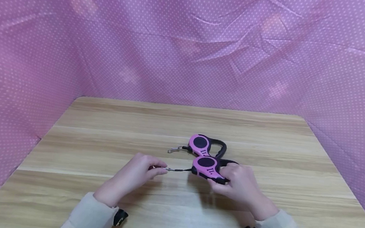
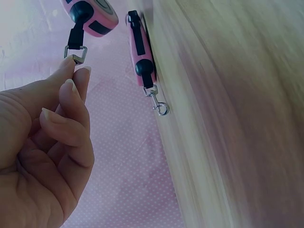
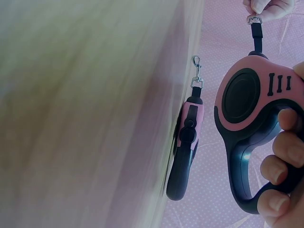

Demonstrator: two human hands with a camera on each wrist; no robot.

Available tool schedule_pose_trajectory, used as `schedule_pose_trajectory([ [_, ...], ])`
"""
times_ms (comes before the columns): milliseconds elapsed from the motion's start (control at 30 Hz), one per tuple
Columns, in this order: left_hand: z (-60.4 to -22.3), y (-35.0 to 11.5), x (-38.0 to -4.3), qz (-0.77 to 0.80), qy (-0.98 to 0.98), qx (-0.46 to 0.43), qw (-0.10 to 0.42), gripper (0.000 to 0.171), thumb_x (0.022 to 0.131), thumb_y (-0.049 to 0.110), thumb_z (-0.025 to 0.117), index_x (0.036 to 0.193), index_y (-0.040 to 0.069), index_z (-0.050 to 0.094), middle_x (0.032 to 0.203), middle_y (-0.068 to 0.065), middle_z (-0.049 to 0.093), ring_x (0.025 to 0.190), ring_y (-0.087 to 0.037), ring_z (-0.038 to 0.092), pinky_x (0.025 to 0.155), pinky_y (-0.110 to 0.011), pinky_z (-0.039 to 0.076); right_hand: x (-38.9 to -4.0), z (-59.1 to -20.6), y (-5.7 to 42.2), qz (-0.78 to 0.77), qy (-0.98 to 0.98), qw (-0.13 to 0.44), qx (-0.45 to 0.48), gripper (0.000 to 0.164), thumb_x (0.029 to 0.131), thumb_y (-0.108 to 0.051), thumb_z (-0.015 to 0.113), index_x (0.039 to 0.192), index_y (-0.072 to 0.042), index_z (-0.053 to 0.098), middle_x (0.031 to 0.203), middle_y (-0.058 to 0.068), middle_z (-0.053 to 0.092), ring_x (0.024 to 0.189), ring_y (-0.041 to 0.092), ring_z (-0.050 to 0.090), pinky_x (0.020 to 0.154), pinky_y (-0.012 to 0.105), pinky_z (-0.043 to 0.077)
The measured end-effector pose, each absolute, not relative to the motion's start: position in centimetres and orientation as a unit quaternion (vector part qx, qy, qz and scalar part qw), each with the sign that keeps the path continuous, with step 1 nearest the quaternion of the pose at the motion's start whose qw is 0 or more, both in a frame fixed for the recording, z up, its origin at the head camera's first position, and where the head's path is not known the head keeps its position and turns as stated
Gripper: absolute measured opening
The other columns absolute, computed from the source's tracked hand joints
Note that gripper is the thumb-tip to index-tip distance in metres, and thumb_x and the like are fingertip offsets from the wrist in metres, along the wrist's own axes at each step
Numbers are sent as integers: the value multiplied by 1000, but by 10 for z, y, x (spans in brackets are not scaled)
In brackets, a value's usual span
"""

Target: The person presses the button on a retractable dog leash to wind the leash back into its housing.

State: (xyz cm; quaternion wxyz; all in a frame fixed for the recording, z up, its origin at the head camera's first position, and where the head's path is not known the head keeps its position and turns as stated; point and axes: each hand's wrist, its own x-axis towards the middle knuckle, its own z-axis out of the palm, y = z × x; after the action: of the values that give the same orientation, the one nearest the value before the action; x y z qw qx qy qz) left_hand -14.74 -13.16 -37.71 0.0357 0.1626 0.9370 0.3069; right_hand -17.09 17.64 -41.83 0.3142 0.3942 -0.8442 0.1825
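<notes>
My right hand [image 1: 240, 186] grips the black loop handle of a pink and black retractable dog leash [image 1: 205, 162], fingers curled through the loop in the right wrist view. From the leash's left end runs a short black strap [image 1: 179, 170] with a metal clip [image 2: 83, 56]. The thumb and forefinger of my left hand [image 1: 133, 175] pinch this clip and hide most of it; the other fingers curl loosely. Just behind lies a second, matching leash [image 1: 198, 141] on the table, its silver snap hook [image 1: 174, 150] pointing left. In the head view the held leash overlaps its handle.
Both leashes are over a light wood-grain table [image 1: 96, 129]. A pink dotted cloth [image 1: 163, 49] hangs behind it and along both sides. Each wrist carries a small black device [image 1: 120, 217] below a pale sleeve [image 1: 92, 216].
</notes>
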Motion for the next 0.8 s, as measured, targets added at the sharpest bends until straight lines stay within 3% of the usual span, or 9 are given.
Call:
schedule_pose_trajectory([
  [800, -378, -120, -145, 322, 929, 181, 36, 7, 91, 21, 72, 93, 17, 76, 82, 7, 72, 67, -4, 57, 61, -19, 50, -167, -415, 170, 193, -835, 313, 409, 56, 97, -57, 46, 54, -21, 37, 55, -13, 40, 53, -2, 29, 45, 11, 21],
])
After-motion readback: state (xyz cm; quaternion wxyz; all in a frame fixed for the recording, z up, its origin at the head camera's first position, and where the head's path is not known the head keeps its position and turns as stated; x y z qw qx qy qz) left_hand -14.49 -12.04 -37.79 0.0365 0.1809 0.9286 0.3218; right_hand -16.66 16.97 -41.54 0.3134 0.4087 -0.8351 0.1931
